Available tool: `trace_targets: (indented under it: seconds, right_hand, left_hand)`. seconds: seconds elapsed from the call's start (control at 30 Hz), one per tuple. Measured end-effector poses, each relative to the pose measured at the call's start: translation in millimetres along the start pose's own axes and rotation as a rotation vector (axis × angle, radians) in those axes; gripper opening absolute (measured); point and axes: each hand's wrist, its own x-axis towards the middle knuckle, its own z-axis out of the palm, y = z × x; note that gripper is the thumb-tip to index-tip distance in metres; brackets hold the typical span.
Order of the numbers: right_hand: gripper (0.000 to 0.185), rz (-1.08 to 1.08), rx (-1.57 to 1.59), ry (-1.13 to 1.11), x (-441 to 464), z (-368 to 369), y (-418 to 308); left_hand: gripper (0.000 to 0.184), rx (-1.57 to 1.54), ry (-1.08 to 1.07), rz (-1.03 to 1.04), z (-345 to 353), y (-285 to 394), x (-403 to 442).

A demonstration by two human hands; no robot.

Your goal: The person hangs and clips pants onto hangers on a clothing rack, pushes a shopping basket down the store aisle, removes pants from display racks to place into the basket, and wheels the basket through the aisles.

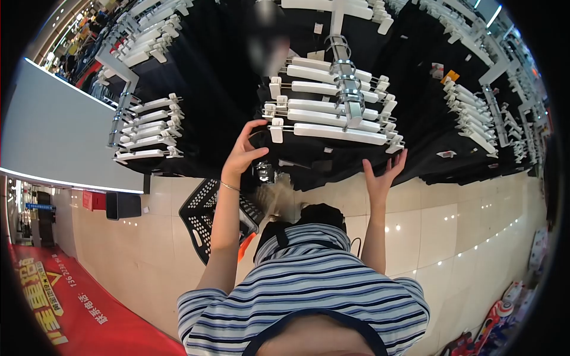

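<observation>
White clip hangers (338,134) hang in a row on a metal rail (347,83) in front of me, with black trousers (320,165) clipped beneath them. My left hand (242,153) is raised at the left end of the front hanger, thumb and index finger apart, close to its left clip (276,130). Whether the fingertips touch the garment is hard to see. On the other side, my right hand (383,177) spreads its fingers just below the right clip (395,142), by the edge of the black cloth. Neither hand visibly grips anything.
More hangers with dark garments hang on a left rail (148,127) and a right rail (472,115). A black perforated basket (202,216) stands on the tiled floor by my left arm. Farther left are a dark bin (123,205) and a red banner (89,302).
</observation>
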Motion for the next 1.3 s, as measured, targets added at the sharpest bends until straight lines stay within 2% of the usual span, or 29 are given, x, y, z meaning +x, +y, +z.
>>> trace_targets:
  seconds: [0.03,0.07,0.13,0.17,0.27,0.3,0.43,0.5,0.6,0.63,0.67,0.7,0.73,0.77,0.83,0.87,0.93,1.0,1.03,1.1,1.13,1.2,1.27,1.3]
  right_hand:
    - [0.1,0.076,0.054,0.023,4,0,8]
    - [0.098,0.099,0.13,-0.023,8,0,26]
    - [0.094,0.138,0.284,-0.115,19,2,61]
    - [0.073,0.422,0.466,-0.199,17,4,72]
    - [0.049,0.351,0.293,-0.298,8,26,93]
    - [0.04,0.337,0.347,-0.23,3,34,90]
    - [0.04,0.166,0.125,-0.23,-21,40,134]
    - [0.047,0.202,0.177,-0.161,-37,45,141]
    - [0.052,0.276,0.164,-0.108,-55,52,170]
    - [0.051,0.476,0.121,-0.224,-53,46,169]
    - [0.056,0.667,0.058,-0.356,-52,39,166]
    - [0.054,0.645,0.055,-0.357,-54,42,156]
    - [0.056,0.622,0.052,-0.366,-58,48,151]
    - [0.048,0.584,0.096,-0.399,-65,50,166]
    - [0.034,0.536,0.19,-0.476,-80,57,160]
    - [0.035,0.523,0.241,-0.512,-82,59,139]
    - [0.05,0.607,0.177,-0.592,-99,56,194]
    - [0.043,0.61,0.126,-0.575,-110,56,216]
    - [0.041,0.672,0.101,-0.604,-114,45,255]
    - [0.036,0.65,0.071,-0.57,-118,52,265]
    - [0.034,0.567,0.069,-0.509,-122,58,248]
    - [0.028,0.776,-0.01,-0.535,-122,48,314]
    - [0.024,0.934,-0.078,-0.436,-135,60,300]
    - [0.019,0.952,-0.172,-0.467,-137,59,298]
  left_hand:
    - [0.063,-0.12,0.062,-0.04,0,-14,-5]
    - [0.061,-0.194,0.075,-0.054,-4,-35,-6]
    - [0.058,-0.063,0.213,-0.131,-5,-66,-9]
    - [0.052,-0.07,0.233,-0.143,-5,-81,-9]
    - [0.031,-0.004,0.343,-0.118,5,-100,-4]
    - [0.025,0.028,0.418,-0.125,6,-105,-2]
    - [0.023,-0.187,0.501,-0.04,14,-105,-5]
    - [0.025,-0.299,0.536,-0.058,13,-114,-13]
    - [0.032,-0.118,0.571,-0.174,4,-154,-33]
    - [0.037,-0.025,0.599,-0.239,15,-146,-41]
    - [0.04,-0.068,0.627,-0.304,11,-169,-45]
    - [0.044,-0.099,0.607,-0.381,15,-176,-51]
    - [0.052,-0.025,0.526,-0.438,28,-141,-58]
    - [0.055,0.27,0.444,-0.491,20,-167,-66]
    - [0.053,0.196,0.322,-0.467,15,-223,-84]
    - [0.051,0.33,0.358,-0.569,22,-216,-93]
    - [0.041,0.451,0.338,-0.565,20,-256,-109]
    - [0.036,0.583,0.325,-0.697,16,-276,-118]
    - [0.034,0.607,0.333,-0.728,13,-273,-123]
    - [0.029,0.641,0.405,-0.797,7,-276,-132]
    - [0.029,0.626,0.403,-0.805,-1,-284,-140]
    - [0.028,0.598,0.387,-0.819,-19,-295,-156]
    - [0.025,0.586,0.534,-0.959,-42,-286,-174]
    - [0.024,0.607,0.609,-1.039,-55,-283,-185]
